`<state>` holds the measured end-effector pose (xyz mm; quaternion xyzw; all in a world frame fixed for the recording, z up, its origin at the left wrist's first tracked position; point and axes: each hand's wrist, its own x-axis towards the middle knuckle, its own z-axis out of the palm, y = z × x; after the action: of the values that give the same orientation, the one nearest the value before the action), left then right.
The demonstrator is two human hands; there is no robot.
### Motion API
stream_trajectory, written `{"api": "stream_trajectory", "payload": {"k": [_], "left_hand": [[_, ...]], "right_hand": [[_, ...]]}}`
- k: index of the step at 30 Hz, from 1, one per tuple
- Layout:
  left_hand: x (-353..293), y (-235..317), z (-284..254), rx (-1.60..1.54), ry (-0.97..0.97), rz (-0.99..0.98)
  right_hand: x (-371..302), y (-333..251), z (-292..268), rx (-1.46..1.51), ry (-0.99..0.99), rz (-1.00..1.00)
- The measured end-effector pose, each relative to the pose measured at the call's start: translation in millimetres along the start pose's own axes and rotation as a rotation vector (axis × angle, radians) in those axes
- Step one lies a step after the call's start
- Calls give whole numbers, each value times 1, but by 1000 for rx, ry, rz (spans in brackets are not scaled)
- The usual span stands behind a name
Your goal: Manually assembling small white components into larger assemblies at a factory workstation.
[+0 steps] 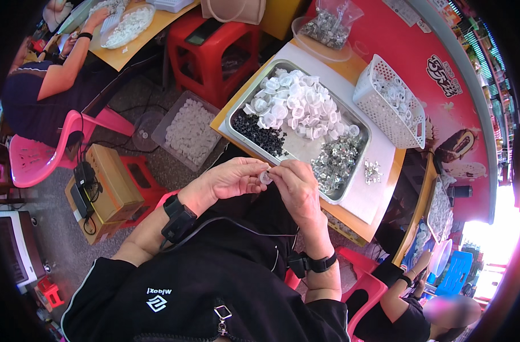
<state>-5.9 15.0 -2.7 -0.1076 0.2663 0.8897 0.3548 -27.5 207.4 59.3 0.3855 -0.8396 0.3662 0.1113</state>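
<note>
My left hand (232, 178) and my right hand (294, 183) meet in front of my chest, fingertips pinched together on one small translucent white cap (265, 177). Just beyond them a steel tray (235, 112) rests on the table. It holds a heap of white plastic caps (298, 102), a pile of small black parts (261, 133) and a pile of small metal parts (335, 161). Both wrists wear black bands.
A white basket (392, 102) of caps stands right of the tray, with loose metal bits (372, 170) on white paper. A bag of metal parts (328, 25) lies behind. A clear bin of white caps (189, 131), a red stool (211, 48) and other seated people surround me.
</note>
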Motion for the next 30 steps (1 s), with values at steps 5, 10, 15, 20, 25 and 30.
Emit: {"api": "stream_trajectory", "payload": {"k": [5,10,15,20,25,30], "left_hand": [[-1,2,-2,53,-26,-9],[-2,9,8,96,-74,-15],[-6,13,17,153,-85,80],[-9,15,21,255,-53,175],[-7,12,32,396,85,285],[-4,6,36,566,182,438]], "right_hand": [[-3,2,1,81,-13,125],[-1,-4,-8,287,-40,340],[-9,0,-1,616,56,620],[-9,-1,-2,643,-1,791],[-13,4,5,527,95,774],[-12,0,11,528,202,711]]}}
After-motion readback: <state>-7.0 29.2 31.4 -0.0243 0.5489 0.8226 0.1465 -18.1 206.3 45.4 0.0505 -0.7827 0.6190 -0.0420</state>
